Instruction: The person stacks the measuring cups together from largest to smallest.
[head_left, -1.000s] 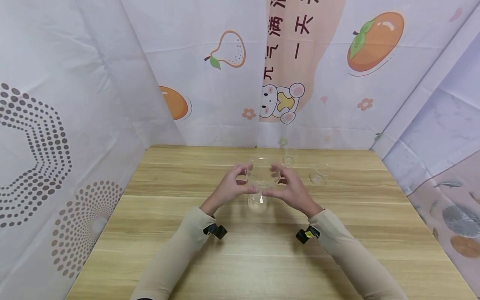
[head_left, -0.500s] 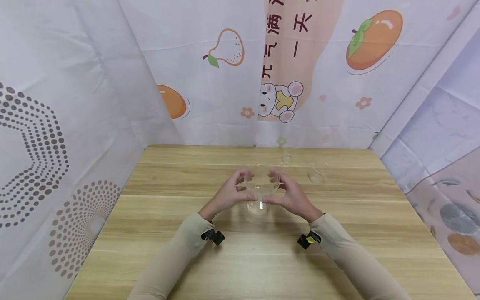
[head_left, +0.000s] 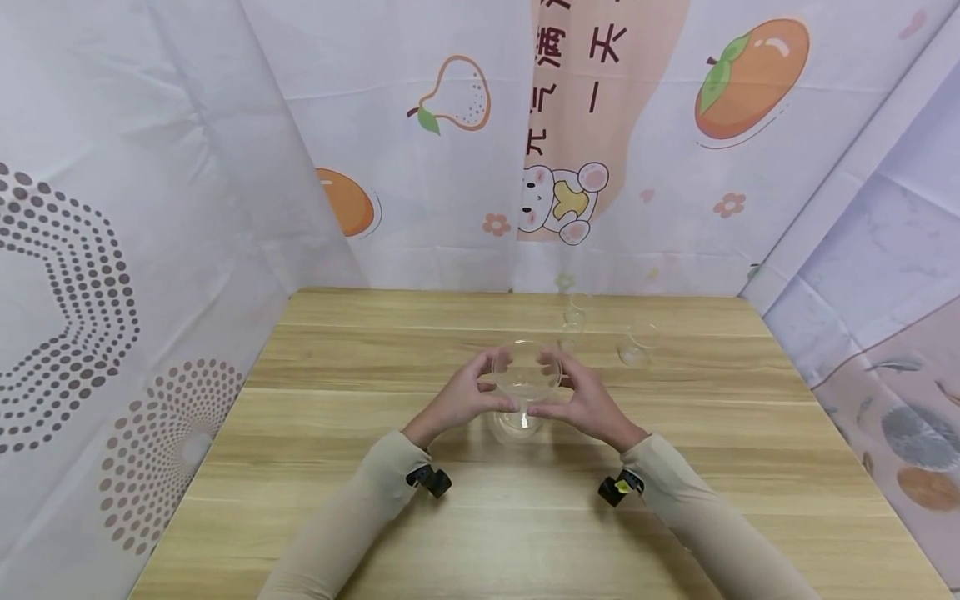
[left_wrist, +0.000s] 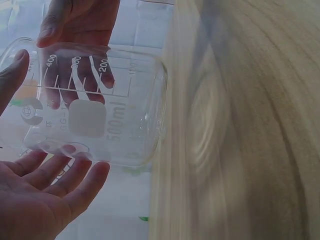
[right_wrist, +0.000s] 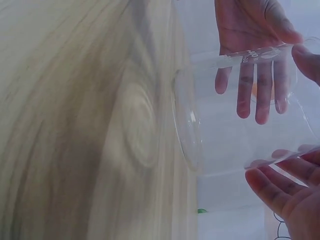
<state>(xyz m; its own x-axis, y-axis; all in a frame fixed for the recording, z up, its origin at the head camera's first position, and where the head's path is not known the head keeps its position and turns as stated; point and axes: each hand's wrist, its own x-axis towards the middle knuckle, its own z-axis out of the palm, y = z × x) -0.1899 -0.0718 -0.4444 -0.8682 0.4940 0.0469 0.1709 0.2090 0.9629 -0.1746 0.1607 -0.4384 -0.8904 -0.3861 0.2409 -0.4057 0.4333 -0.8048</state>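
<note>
A clear glass beaker (head_left: pixel 527 379) with white markings and a 500ml print is held upright between both hands near the middle of the table. My left hand (head_left: pixel 463 398) grips its left side, thumb toward me and fingers curved round the far side. Opposite it, my right hand (head_left: pixel 588 400) grips the right side the same way, the two thumbs nearly meeting. In the left wrist view the beaker's scale (left_wrist: pixel 87 92) shows between the hands. A gap separates the beaker's base (right_wrist: pixel 187 125) from the wooden tabletop (right_wrist: pixel 75 150) in the right wrist view.
Two smaller clear glass vessels stand behind and to the right: one nearer glass (head_left: pixel 634 355) and one farther glass (head_left: pixel 574 318) by the back edge. A printed curtain (head_left: pixel 420 267) hangs behind the table, with more cloth (head_left: pixel 187 275) along the left.
Both hands have brought the beaker down and slightly toward me, its rim sinking in the head view. The grip looks the same. The smaller glasses have stayed in place.
</note>
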